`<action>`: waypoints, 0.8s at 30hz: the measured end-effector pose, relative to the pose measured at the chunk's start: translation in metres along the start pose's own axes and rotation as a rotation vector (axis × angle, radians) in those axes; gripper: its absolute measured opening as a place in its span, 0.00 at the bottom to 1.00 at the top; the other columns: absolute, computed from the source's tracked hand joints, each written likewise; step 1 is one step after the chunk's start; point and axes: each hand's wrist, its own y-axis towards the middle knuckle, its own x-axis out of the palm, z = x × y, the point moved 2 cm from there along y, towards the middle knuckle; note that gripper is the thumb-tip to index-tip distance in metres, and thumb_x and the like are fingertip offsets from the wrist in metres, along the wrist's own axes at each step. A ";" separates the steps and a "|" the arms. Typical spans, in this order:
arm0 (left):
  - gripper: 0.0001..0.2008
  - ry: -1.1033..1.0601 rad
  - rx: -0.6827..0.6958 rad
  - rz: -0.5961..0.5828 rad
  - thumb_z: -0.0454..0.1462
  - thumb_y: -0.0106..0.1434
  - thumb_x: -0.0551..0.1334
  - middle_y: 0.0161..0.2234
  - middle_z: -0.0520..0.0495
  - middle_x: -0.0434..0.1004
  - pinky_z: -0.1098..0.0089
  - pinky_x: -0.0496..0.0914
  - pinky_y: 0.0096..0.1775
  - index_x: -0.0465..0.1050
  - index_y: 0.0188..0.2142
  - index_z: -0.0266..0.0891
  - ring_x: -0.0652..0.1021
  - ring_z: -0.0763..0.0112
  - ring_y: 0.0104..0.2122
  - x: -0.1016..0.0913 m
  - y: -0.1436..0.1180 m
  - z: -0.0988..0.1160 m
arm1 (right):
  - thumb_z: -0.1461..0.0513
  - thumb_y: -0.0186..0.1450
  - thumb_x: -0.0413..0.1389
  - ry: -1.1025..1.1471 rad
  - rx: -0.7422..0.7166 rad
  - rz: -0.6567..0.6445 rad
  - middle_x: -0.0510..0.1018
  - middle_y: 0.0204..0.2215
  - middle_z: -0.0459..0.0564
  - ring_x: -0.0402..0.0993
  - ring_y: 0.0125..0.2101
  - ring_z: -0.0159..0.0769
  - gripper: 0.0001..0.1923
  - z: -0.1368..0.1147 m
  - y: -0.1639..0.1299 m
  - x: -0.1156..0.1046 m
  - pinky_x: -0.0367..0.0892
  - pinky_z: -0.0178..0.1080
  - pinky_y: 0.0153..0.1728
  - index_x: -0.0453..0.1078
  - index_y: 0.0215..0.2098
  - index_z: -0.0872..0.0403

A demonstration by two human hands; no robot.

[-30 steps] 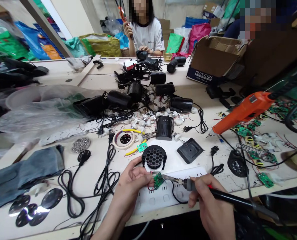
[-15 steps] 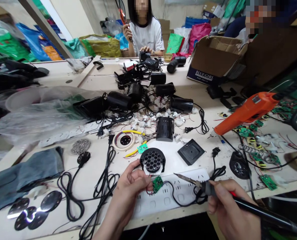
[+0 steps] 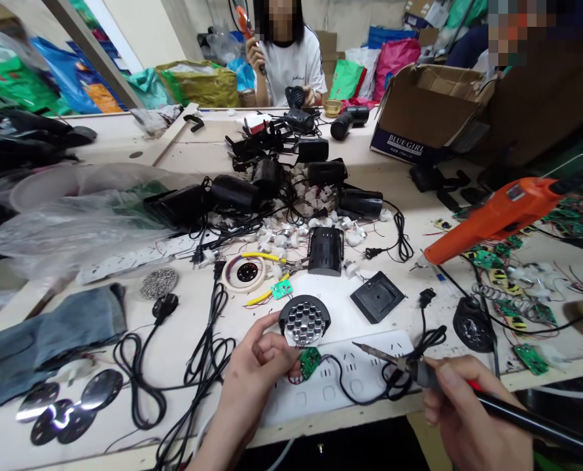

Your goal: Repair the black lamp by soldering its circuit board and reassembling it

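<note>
Drawn back from the green circuit board (image 3: 311,362) over the past second, the soldering iron (image 3: 421,375) is now held off toward three o'clock, its tip set apart from the board where contact, or near contact, is shown earlier. By that shift the application of heat is judged to be broken off for the moment; whether a joint is made cannot be told, the solder points being too small. The board is kept almost in place, pinched between thumb and fingers of the left hand (image 3: 264,356), above the white power strip (image 3: 314,399). The iron is grasped pen-fashion in the right hand (image 3: 472,399), between three and four o'clock of the board. At twelve o'clock, just beyond, the black honeycomb grille (image 3: 305,322) is tipped, its cells now catching the light; its left rim is met by the left index finger, though how firmly cannot be seen. A loose green board (image 3: 281,288) is left lying at eleven o'clock, and a square black base plate (image 3: 377,297) between one and two. Across the table (image 3: 207,157), at twelve, a black honeycomb part (image 3: 296,97) is now turned upright by a co-worker (image 3: 301,69).
</note>
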 end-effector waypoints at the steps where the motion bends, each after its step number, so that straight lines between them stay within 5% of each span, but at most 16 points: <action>1: 0.31 0.001 0.001 0.001 0.38 0.47 0.72 0.21 0.55 0.72 0.71 0.65 0.26 0.63 0.49 0.34 0.72 0.73 0.19 0.000 0.000 0.000 | 0.53 0.61 0.65 -0.006 0.014 -0.004 0.70 0.15 0.46 0.66 0.14 0.31 0.16 -0.001 -0.002 0.004 0.65 0.29 0.14 0.73 0.24 0.55; 8: 0.32 -0.064 -0.009 -0.017 0.34 0.45 0.72 0.22 0.55 0.73 0.71 0.67 0.25 0.64 0.50 0.34 0.73 0.71 0.20 0.002 0.004 -0.004 | 0.48 0.59 0.64 -0.007 0.192 -0.034 0.70 0.15 0.43 0.66 0.16 0.29 0.16 -0.005 -0.022 0.045 0.63 0.29 0.19 0.77 0.33 0.52; 24: 0.31 -0.108 -0.015 -0.044 0.35 0.45 0.74 0.22 0.55 0.73 0.71 0.68 0.26 0.68 0.49 0.34 0.73 0.73 0.20 0.000 0.009 -0.006 | 0.58 0.63 0.62 -0.286 -0.274 -0.173 0.77 0.23 0.46 0.74 0.22 0.33 0.05 -0.003 -0.019 0.061 0.68 0.33 0.23 0.79 0.35 0.49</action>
